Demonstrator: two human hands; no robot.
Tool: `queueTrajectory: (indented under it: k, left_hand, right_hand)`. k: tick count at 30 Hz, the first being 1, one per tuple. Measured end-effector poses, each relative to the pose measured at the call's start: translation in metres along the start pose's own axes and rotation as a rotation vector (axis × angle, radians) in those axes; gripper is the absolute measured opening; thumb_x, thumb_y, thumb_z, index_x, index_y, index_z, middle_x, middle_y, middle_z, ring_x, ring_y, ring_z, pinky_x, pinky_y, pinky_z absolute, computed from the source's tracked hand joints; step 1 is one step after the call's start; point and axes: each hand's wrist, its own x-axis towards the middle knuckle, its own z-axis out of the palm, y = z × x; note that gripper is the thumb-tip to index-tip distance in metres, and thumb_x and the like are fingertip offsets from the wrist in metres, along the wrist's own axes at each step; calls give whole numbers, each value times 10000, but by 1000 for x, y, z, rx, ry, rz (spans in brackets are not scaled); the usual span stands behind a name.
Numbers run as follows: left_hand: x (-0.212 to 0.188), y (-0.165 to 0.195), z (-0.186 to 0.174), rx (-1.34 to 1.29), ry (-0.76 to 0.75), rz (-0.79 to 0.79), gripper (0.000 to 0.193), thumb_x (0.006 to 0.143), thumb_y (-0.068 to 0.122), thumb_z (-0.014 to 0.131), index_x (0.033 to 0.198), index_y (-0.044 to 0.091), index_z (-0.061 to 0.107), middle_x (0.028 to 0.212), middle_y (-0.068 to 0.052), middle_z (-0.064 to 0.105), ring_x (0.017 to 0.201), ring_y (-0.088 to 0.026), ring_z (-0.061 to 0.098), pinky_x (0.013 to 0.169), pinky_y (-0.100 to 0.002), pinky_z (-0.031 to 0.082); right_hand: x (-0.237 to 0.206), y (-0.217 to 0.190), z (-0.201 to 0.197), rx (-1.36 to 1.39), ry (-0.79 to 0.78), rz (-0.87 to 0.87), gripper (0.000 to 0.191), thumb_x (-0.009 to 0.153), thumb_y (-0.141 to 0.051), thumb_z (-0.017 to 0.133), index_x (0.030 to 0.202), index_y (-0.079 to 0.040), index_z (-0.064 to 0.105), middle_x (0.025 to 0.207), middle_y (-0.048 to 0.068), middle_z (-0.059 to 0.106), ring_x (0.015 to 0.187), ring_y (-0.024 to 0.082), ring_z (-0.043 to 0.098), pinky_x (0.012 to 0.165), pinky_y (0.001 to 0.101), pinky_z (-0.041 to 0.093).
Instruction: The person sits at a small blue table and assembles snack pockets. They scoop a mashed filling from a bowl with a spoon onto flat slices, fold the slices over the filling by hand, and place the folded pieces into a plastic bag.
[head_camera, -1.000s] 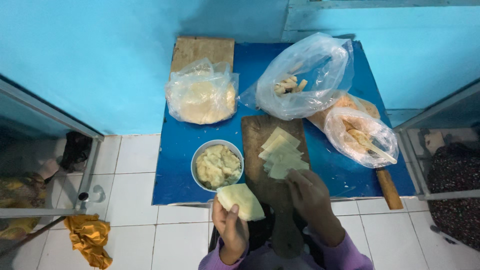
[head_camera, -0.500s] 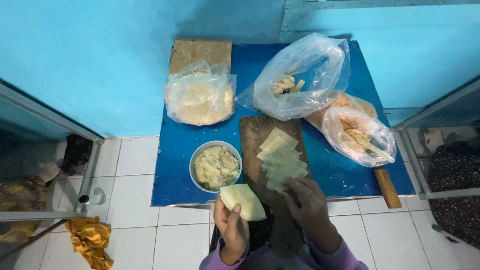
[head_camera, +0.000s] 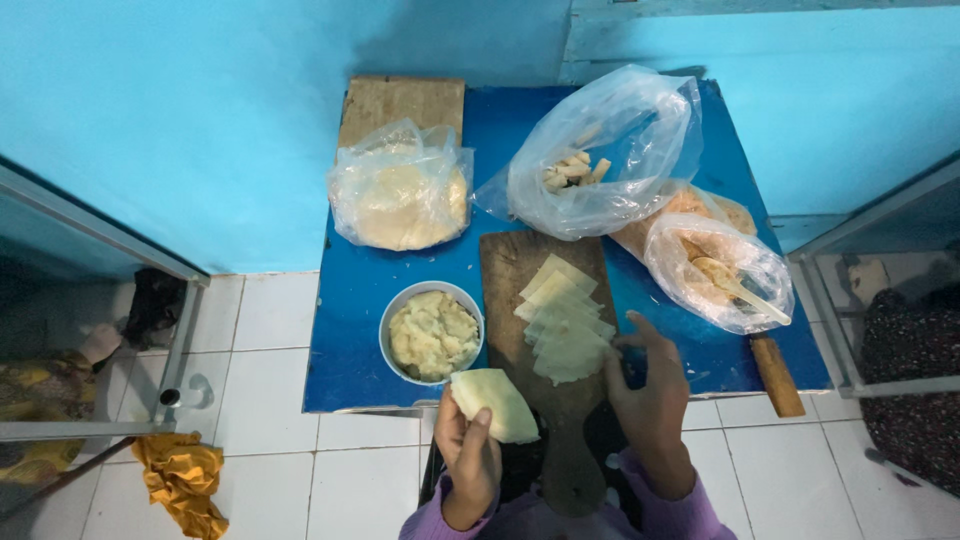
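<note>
Dough wrapper (head_camera: 494, 403), pale and folded, sits in your left hand (head_camera: 466, 455), fingers curled round it. Your right hand (head_camera: 648, 395) is open beside the wrapper stack (head_camera: 562, 318) on the wooden board (head_camera: 520, 262). Blue table (head_camera: 350, 320), white floor tiles (head_camera: 265, 312), blue wall. Bag insides look blurry.

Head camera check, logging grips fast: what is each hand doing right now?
Left hand: closed on a folded pale dough wrapper.
Right hand: open, holding nothing, fingertips at the edge of the wrapper stack on the wooden board.
</note>
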Motion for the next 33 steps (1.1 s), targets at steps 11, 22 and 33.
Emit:
queueTrajectory:
  k: [11, 22, 33]
  left_hand:
    - [1, -3, 14, 349, -376, -17, 185, 879, -112, 686, 913, 11, 551, 933, -41, 546, 861, -119, 546, 764, -252, 438]
    - [6, 5, 20, 216, -297, -177, 123, 900, -113, 555, 963, -9, 570, 978, -55, 570, 901, -127, 566, 831, -255, 458]
    - [1, -18, -2, 382, -331, -115, 375, 951, 72, 597, 1300, -61, 629, 1153, -103, 717, 1041, -149, 681, 919, -304, 557]
  right_hand:
    - [-59, -7, -5, 441, -336, -74, 584, 682, -194, 946, 1178, -76, 662, 1039, 99, 761, 961, 197, 750, 849, 330, 576]
    - [-43, 3, 11, 1127, -301, 648, 567, 825, 83, 715, 1354, 15, 526, 967, 138, 706, 912, 207, 704, 793, 319, 564]
    - [-58, 5, 17, 1051, -206, 568, 599, 818, 121, 667, 1365, -16, 465, 987, 130, 685, 945, 218, 708, 828, 325, 574]
